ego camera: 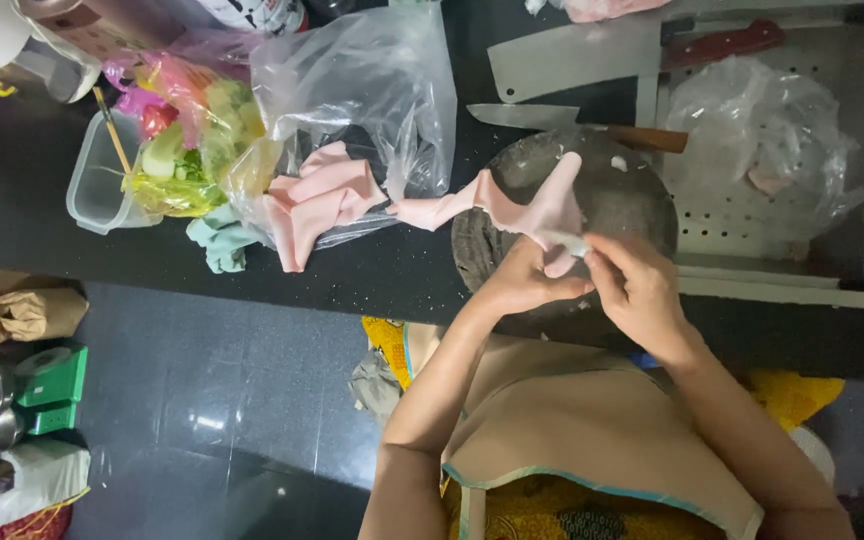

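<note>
- Hands meet at centre frame: left hand [527, 283] and right hand [637, 290] both pinch a pale pink stretchy glove [542, 212].
- Glove's long axis runs up-left, over the round dark stone slab [632, 195] on the worktop [372, 270].

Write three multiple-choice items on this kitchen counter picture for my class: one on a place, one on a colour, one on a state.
1. Where does the broad steel cleaver lie?
A. on the floor
B. on the dark counter beyond the round wooden chopping block
C. inside the clear plastic tub

2. What colour is the soft stretchy sheet pulled between the two hands?
A. pale pink
B. blue
C. black

3. How do the left hand and right hand stand?
A. both flat on the counter
B. both pinching the sheet's end over the block
C. one holding a knife

Answers: 1 B, the blade rests flat on the counter past the block. 2 A, the sheet shows pale pink. 3 B, the fingers of both close on the sheet's near end.
</note>
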